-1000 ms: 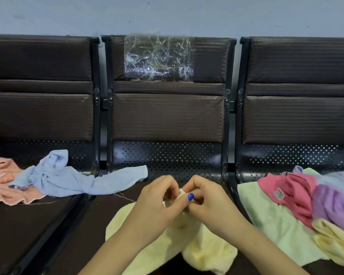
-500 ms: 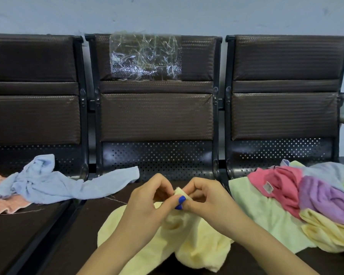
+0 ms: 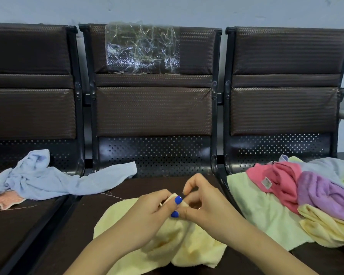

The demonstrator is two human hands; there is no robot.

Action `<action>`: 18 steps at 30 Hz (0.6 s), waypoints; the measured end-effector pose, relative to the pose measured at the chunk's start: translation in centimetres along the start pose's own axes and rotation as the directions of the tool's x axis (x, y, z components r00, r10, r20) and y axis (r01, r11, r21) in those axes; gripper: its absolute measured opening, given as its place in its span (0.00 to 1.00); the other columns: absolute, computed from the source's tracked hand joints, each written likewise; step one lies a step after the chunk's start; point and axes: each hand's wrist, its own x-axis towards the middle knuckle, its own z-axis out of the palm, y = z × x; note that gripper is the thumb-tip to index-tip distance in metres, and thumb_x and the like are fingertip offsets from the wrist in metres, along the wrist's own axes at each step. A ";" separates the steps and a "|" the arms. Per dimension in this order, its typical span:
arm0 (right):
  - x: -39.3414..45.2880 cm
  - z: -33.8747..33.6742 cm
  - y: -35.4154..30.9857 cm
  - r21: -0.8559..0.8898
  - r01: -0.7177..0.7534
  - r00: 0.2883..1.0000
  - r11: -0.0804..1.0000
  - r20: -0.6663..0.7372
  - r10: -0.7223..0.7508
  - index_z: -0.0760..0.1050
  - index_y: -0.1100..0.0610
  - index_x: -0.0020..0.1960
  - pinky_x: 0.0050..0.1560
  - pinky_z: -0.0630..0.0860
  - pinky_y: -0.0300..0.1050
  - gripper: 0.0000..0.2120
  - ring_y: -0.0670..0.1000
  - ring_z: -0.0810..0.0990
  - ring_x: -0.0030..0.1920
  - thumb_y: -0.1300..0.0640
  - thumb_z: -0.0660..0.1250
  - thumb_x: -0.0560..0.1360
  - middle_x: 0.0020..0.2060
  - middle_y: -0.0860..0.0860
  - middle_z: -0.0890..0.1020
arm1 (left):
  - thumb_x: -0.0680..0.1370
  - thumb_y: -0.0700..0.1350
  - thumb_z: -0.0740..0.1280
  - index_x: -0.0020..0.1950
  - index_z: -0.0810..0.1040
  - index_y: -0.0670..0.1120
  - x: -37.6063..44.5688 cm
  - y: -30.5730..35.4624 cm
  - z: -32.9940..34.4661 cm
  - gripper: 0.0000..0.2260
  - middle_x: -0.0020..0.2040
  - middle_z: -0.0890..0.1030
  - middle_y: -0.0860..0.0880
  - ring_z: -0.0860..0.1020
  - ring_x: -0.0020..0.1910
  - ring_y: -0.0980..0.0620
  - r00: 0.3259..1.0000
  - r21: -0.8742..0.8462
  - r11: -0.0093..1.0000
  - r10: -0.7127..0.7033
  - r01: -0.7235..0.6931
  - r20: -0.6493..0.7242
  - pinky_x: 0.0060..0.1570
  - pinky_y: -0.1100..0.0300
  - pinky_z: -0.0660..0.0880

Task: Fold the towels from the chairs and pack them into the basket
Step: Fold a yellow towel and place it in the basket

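Dark brown padded seats of a three-chair bench [image 3: 155, 112] fill the view under a pale wall, and nearest the camera, on the middle seat, lies the soft pale-yellow terry towel [image 3: 189, 247], crumpled, its bulk spreading from the hands toward six o'clock. Both hands meet over its far corner: the left hand [image 3: 147, 213], with blue-painted nails, pinches that corner between thumb and curled fingers, and the right hand [image 3: 205, 203] touches it from three o'clock, fingers bent round the same bit of cloth. Since the corner sits between the two grips and the cloth hangs toward the person, drawing the hands apart to nine and three would likely open an edge. Farther off, at nine o'clock, a light-blue towel [image 3: 54, 179] straddles two seats; at three o'clock a heap [image 3: 298, 191] of pink, purple, green and yellow towels waits. No basket is in view.
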 end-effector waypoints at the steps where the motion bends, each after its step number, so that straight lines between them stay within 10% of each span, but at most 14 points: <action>1: 0.1 0.1 0.1 -0.013 0.008 1.000 1.000 -0.003 -0.008 0.65 0.51 0.44 0.32 0.64 0.36 0.16 0.42 0.69 0.31 0.54 0.74 0.71 0.33 0.53 0.81 | 0.79 0.57 0.61 0.36 0.74 0.51 0.1 -0.1 0.0 0.15 0.32 0.74 0.56 0.68 0.31 0.61 1.000 -0.046 0.999 -0.008 0.009 0.023 0.33 0.68 0.64; 11: 0.5 1.3 0.6 -0.022 0.177 0.944 0.984 -0.279 -0.176 0.71 0.52 0.36 0.37 0.71 0.42 0.13 0.45 0.72 0.33 0.52 0.74 0.70 0.33 0.51 0.77 | 0.75 0.52 0.67 0.39 0.79 0.45 0.1 1.0 0.3 0.12 0.33 0.78 0.56 0.73 0.32 0.64 0.970 -0.365 0.920 0.052 -0.139 -0.237 0.29 0.73 0.67; 18: 0.8 1.9 0.5 0.047 0.149 0.975 0.988 -0.175 -0.138 0.65 0.53 0.28 0.34 0.60 0.36 0.20 0.43 0.65 0.31 0.50 0.68 0.74 0.26 0.45 0.66 | 0.73 0.53 0.63 0.36 0.76 0.45 0.3 0.7 0.9 0.13 0.31 0.75 0.57 0.71 0.32 0.63 0.946 -0.333 0.932 0.032 -0.144 -0.321 0.35 0.72 0.67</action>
